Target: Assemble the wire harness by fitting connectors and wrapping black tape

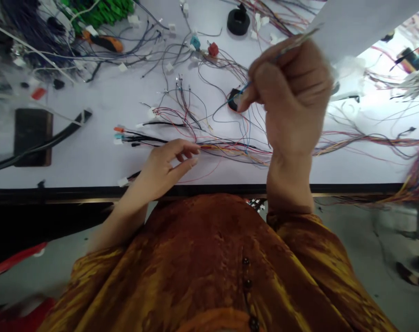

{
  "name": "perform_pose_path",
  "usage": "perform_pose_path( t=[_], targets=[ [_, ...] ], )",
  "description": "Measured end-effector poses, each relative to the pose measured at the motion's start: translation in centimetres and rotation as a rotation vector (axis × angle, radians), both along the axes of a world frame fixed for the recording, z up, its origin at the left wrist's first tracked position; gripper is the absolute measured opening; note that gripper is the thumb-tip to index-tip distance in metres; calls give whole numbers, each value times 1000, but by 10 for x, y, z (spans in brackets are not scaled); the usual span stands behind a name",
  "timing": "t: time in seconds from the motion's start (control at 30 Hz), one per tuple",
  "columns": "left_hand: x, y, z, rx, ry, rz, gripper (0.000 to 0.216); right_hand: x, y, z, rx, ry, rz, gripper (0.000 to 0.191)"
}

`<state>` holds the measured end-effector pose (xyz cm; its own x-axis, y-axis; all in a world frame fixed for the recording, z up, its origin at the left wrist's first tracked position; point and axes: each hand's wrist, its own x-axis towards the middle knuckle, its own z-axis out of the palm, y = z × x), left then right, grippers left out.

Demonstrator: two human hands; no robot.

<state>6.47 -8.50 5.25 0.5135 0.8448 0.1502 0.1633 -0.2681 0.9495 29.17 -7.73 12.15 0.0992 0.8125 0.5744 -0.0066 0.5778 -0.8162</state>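
Observation:
My right hand is raised above the table, its fingers closed round a thin blue wire. The wire trails down to the left, and a pale, motion-blurred length sticks out above my knuckles. Lower and to the left, my left hand rests over a bundle of wires in red, yellow, black and blue. Its thumb and fingertips are slightly apart beside the bundle, with nothing visible between them. Left of that hand, black wires end in small orange and light-blue connectors.
An orange-and-black handled tool lies at the upper left. A black tape roll sits at the back, with red and teal connectors nearby. A dark phone-like slab lies left. Loose wires hang over the right table edge.

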Motion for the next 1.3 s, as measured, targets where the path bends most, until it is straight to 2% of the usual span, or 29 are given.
perform_pose_path(
  t=[0.07,0.13,0.17,0.2,0.3,0.37,0.4,0.47,0.53,0.6,0.7,0.9,1.03,1.2,1.3],
  targets=[
    [16,1,-2,16,-100,74,26,-11,2,0,-53,-85,101,17],
    [34,7,-2,65,-169,116,15,-16,4,-2,-61,-118,186,16],
    [42,12,-1,74,-190,127,6,-15,4,-5,-57,-122,204,13],
    [49,18,-1,70,-210,136,8,-10,3,-11,-70,-129,188,12],
    [62,38,-8,-52,-299,174,26,20,-5,-43,-284,-255,-49,13],
    [65,53,-18,-190,-371,219,31,46,-16,-75,-504,-444,-211,15],
    [65,60,-24,-259,-405,245,34,58,-22,-92,-570,-524,-274,10],
    [65,73,-36,-363,-459,276,36,72,-32,-121,-632,-609,-374,6],
    [65,83,-44,-419,-485,262,34,75,-36,-139,-656,-637,-421,14],
    [64,90,-48,-461,-487,233,30,72,-35,-148,-677,-648,-432,20],
    [60,99,-46,-494,-460,245,33,66,-29,-153,-703,-638,-463,29],
    [57,112,-36,-524,-416,326,30,63,-25,-169,-719,-505,-454,27],
    [80,93,-50,-356,-352,235,12,66,-25,-178,-672,-346,-537,11],
    [133,50,-77,28,177,-200,14,72,-30,-185,-519,-190,-480,36],
    [154,48,-84,161,428,-220,17,76,-39,-186,-560,24,-403,45]
  ],
)
